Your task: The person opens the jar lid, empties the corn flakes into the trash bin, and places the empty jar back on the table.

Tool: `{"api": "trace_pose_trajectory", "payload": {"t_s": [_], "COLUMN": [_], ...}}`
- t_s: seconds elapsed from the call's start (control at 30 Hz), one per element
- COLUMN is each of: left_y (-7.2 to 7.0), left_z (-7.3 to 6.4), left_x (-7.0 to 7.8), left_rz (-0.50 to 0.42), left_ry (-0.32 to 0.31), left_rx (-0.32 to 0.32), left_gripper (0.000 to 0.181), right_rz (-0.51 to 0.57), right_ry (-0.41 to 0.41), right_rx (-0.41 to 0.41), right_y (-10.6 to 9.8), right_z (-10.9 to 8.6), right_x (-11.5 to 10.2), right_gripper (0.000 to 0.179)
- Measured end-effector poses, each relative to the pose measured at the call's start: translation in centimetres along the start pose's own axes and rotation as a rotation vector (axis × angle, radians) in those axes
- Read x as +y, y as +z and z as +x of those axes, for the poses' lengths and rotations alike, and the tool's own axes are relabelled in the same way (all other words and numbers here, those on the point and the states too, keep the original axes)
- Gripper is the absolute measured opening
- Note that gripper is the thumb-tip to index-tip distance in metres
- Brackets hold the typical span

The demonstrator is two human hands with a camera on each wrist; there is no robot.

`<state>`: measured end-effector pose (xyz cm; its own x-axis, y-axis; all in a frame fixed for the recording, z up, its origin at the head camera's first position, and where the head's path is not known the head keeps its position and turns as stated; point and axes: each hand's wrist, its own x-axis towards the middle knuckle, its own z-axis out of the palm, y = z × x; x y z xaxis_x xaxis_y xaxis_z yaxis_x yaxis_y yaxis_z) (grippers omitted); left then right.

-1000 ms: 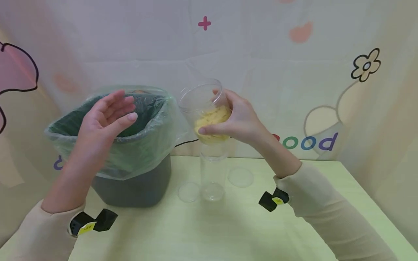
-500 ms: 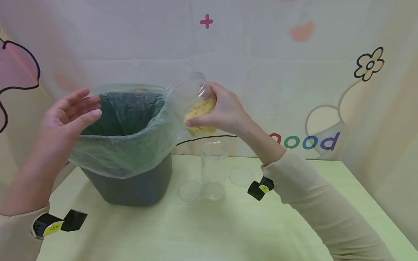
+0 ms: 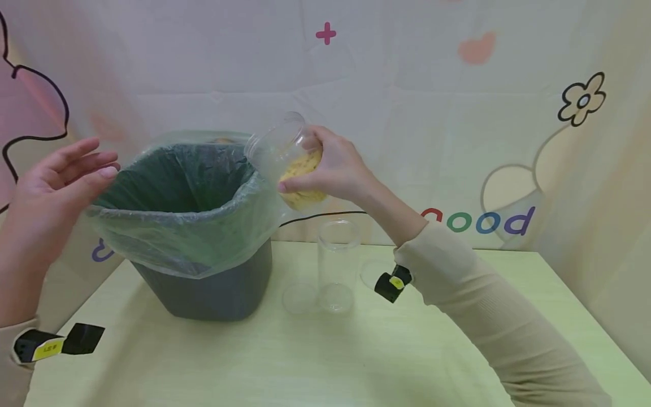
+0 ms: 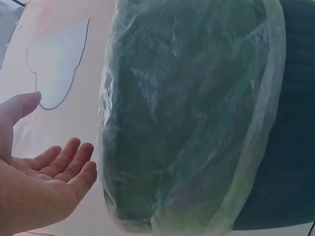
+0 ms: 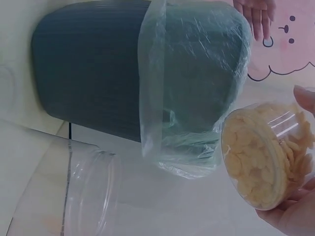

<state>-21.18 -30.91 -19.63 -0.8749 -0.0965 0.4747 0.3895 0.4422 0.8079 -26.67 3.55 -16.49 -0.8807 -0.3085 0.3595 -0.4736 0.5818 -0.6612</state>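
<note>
My right hand grips a clear plastic jar, thumb on the near side. The jar is tilted, its mouth toward the upper left beside the bin's right rim. Pale yellow flat pieces fill its lower part; the right wrist view shows them through the jar's base. To the left is a dark grey trash bin lined with a translucent green bag. My left hand hovers left of the bin, fingers relaxed, holding nothing; in the left wrist view its palm shows.
A second clear jar stands upright on the light table, below and right of the held one. Clear round lids lie on either side of it, a left lid and a right lid, partly covered. A printed cloth hangs behind.
My right hand has carried the jar leftward and slightly up, tilting it further toward the bin. My left hand has moved left, from over the bin to beside it.
</note>
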Motion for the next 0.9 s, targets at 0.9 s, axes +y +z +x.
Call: {"api": "trace_pose_trajectory", "payload": {"t_s": [0.9], "left_y": [-3.0], "left_z": [2.8], "left_x": [-6.5], "left_rz": [0.1], "left_ry": [-0.124], "left_rx": [0.057], "left_gripper": [0.056], "right_rz": [-0.074], "right_ry": [0.048], "right_rx": [-0.024], "right_y": [1.3], "right_z": [2.6], "right_x": [-0.7], "right_gripper": [0.088]}}
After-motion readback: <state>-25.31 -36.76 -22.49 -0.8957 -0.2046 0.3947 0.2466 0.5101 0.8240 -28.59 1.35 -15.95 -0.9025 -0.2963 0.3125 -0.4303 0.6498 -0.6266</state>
